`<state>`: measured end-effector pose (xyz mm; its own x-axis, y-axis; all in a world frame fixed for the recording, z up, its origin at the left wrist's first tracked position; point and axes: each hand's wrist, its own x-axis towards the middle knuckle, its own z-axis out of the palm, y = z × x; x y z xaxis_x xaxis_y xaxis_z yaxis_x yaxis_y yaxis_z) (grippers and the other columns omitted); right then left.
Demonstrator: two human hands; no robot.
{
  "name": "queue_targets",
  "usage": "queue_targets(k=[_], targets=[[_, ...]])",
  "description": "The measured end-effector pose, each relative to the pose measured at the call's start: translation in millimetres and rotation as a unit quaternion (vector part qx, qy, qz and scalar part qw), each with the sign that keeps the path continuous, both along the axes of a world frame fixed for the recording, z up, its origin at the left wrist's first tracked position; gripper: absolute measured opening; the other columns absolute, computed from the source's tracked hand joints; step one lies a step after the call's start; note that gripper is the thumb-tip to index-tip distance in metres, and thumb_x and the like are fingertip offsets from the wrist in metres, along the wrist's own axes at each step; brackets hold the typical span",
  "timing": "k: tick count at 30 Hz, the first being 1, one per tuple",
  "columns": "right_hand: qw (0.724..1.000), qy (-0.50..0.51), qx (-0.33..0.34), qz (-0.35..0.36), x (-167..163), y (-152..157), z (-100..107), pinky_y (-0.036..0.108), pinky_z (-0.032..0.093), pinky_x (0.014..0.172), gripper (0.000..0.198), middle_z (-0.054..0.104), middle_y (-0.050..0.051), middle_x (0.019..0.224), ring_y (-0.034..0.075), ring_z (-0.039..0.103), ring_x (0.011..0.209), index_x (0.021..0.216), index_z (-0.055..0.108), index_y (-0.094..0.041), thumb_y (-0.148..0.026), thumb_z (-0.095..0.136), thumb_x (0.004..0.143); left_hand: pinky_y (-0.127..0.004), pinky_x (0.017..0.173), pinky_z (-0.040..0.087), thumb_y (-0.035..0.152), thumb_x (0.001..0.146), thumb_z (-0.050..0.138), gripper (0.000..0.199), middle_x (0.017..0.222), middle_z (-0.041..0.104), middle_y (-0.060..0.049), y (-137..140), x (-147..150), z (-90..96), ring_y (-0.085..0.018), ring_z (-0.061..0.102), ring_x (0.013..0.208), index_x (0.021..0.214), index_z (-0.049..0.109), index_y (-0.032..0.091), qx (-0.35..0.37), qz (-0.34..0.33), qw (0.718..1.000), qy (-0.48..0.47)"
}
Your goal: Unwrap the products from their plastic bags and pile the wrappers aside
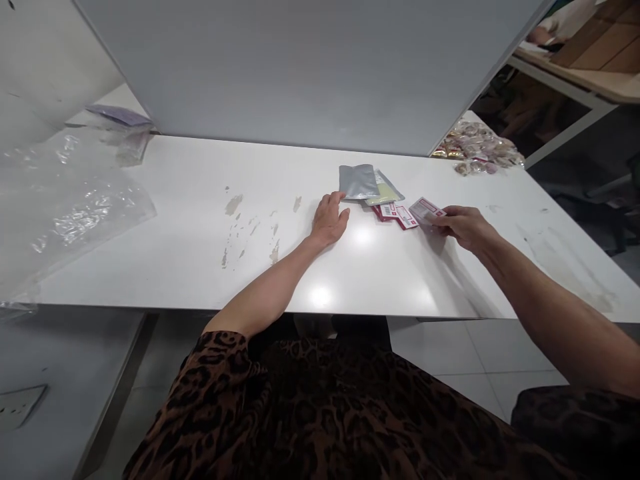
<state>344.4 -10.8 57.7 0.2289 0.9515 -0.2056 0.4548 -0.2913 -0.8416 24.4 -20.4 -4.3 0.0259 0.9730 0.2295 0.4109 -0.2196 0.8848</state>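
Observation:
My right hand (465,227) pinches a small flat packet (426,211) with red and white print, held just above the white table. My left hand (330,221) rests on the tabletop with its thumb apart from the fingers, and its fingertips are at the lower left corner of a silver pouch (358,181). Partly under that pouch lies a yellow-green pouch (386,191). Two red-and-white packets, a left one (385,212) and a right one (407,218), lie just below the pouches. The print is too small to read.
A grey panel (280,73) stands upright along the back of the white table (190,253). Clear plastic bags (70,207) cover the left end. Several small wrapped items (480,145) lie at the back right. Beyond, another person's hand (541,36) is near a cardboard box (600,40).

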Motion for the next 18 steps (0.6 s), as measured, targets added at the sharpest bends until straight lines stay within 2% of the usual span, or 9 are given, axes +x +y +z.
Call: queue_targets(k=[5, 8, 10, 12, 14, 16, 18], targets=[[0.999, 0.008, 0.041, 0.018, -8, -8, 7, 0.042, 0.044, 0.062, 0.049, 0.057, 0.01, 0.066, 0.02, 0.049, 0.064, 0.071, 0.057, -0.024, -0.062, 0.087, 0.071, -0.052, 0.12, 0.047, 0.017, 0.097, 0.059, 0.037, 0.136, 0.061, -0.016, 3, 1, -1.8, -0.03, 0.059, 0.13, 0.133, 0.059, 0.021, 0.004, -0.011, 1.0, 0.013], [0.997, -0.046, 0.05, 0.03, -22, -8, -3, 0.044, 0.049, 0.069, 0.047, 0.061, 0.012, 0.073, 0.026, 0.055, 0.073, 0.077, 0.06, -0.023, -0.065, 0.083, 0.074, -0.054, 0.121, 0.046, 0.016, 0.096, 0.059, 0.038, 0.138, 0.061, -0.015, 4, 2, -1.9, -0.03, 0.059, 0.132, 0.133, 0.059, 0.024, -0.001, -0.011, 1.0, 0.012], [0.989, -0.121, 0.083, 0.033, -30, -8, -11, 0.048, 0.052, 0.081, 0.047, 0.068, 0.016, 0.09, 0.031, 0.06, 0.089, 0.091, 0.066, -0.021, -0.064, 0.079, 0.077, -0.055, 0.121, 0.046, 0.016, 0.096, 0.058, 0.037, 0.139, 0.061, -0.015, 5, 2, -1.5, -0.031, 0.059, 0.132, 0.132, 0.059, 0.025, -0.005, -0.012, 1.0, 0.009], [0.963, -0.238, 0.107, 0.074, -37, -9, -18, 0.053, 0.052, 0.095, 0.053, 0.07, 0.021, 0.113, 0.037, 0.06, 0.107, 0.111, 0.068, -0.018, -0.064, 0.071, 0.084, -0.056, 0.122, 0.045, 0.015, 0.096, 0.058, 0.037, 0.141, 0.06, -0.015, 5, 3, -1.0, -0.031, 0.059, 0.133, 0.131, 0.059, 0.024, -0.008, -0.013, 1.0, 0.003], [0.916, -0.361, 0.1, 0.144, -43, -13, -23, 0.057, 0.049, 0.104, 0.061, 0.067, 0.026, 0.129, 0.041, 0.059, 0.118, 0.131, 0.064, -0.014, -0.062, 0.061, 0.093, -0.055, 0.122, 0.045, 0.014, 0.095, 0.06, 0.036, 0.142, 0.06, -0.016, 6, 3, -0.4, -0.032, 0.059, 0.134, 0.13, 0.06, 0.024, -0.009, -0.013, 1.0, -0.006], [0.87, -0.445, 0.084, 0.197, -49, -18, -25, 0.057, 0.048, 0.107, 0.063, 0.064, 0.03, 0.135, 0.043, 0.058, 0.123, 0.143, 0.058, -0.008, -0.055, 0.051, 0.1, -0.054, 0.123, 0.045, 0.014, 0.095, 0.061, 0.036, 0.141, 0.06, -0.015, 5, 3, 0.4, -0.032, 0.059, 0.134, 0.13, 0.06, 0.024, -0.009, -0.012, 1.0, -0.008], [0.835, -0.499, 0.083, 0.218, -54, -23, -26, 0.056, 0.047, 0.107, 0.061, 0.063, 0.033, 0.137, 0.044, 0.058, 0.125, 0.149, 0.052, -0.002, -0.043, 0.038, 0.105, -0.053, 0.122, 0.045, 0.015, 0.096, 0.059, 0.037, 0.142, 0.06, -0.015, 4, 3, 1.7, -0.031, 0.059, 0.134, 0.132, 0.059, 0.023, -0.011, -0.012, 1.0, 0.008]])
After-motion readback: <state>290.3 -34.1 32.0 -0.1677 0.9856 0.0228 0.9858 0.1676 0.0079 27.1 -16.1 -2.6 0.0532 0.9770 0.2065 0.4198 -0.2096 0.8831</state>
